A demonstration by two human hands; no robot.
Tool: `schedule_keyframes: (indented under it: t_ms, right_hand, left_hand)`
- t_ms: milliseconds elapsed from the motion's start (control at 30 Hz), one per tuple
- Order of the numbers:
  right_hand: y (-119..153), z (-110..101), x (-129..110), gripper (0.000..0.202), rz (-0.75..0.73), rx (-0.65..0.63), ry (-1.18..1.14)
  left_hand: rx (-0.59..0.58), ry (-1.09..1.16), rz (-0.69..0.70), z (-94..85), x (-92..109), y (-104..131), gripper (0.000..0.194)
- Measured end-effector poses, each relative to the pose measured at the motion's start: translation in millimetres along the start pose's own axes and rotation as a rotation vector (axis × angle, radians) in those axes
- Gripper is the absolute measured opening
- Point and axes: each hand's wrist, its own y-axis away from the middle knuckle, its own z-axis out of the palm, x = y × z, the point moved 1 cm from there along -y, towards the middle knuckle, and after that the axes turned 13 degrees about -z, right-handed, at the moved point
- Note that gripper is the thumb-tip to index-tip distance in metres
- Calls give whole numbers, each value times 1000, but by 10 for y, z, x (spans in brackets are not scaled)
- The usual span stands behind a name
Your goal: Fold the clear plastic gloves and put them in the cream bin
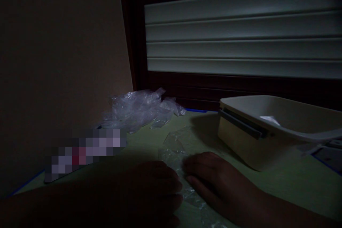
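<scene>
Clear plastic bags (173, 140) lie flat on the green table top (149, 140), in the middle of the dim head view. My left hand (157, 192) rests at the left edge of the plastic, in deep shadow, with its fingers pointing right; whether it grips anything is hidden. My right hand (213, 178) lies over the plastic from the right, its fingers bent and close together above it, and I cannot make out whether they pinch it. The two hands are a small gap apart, with crinkled plastic showing between them.
A heap of crumpled clear bags (141, 108) sits at the back left by the wall. Nearer on the left lies a blurred-out flat object (85, 153). A cream plastic bin (240, 142) with a grey handle stands at the right, something shiny inside. Behind is a slatted panel (240, 32).
</scene>
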Motion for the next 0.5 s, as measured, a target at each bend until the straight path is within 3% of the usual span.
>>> schedule_keyframes:
  t_ms: [167,300,367,500]
  right_hand:
    - [-2,6,2,23,24,1,7]
    - [-7,-30,-37,27,49,-70,10]
    - [-13,-62,-72,32,53,-119,-3]
    - [-37,-119,-135,41,50,-185,-51]
  left_hand:
    - [57,70,83,-42,-15,-15,17]
    - [121,78,51,-16,-8,-8,37]
    - [183,60,20,-15,3,-6,46]
    - [343,56,47,-61,10,-14,46]
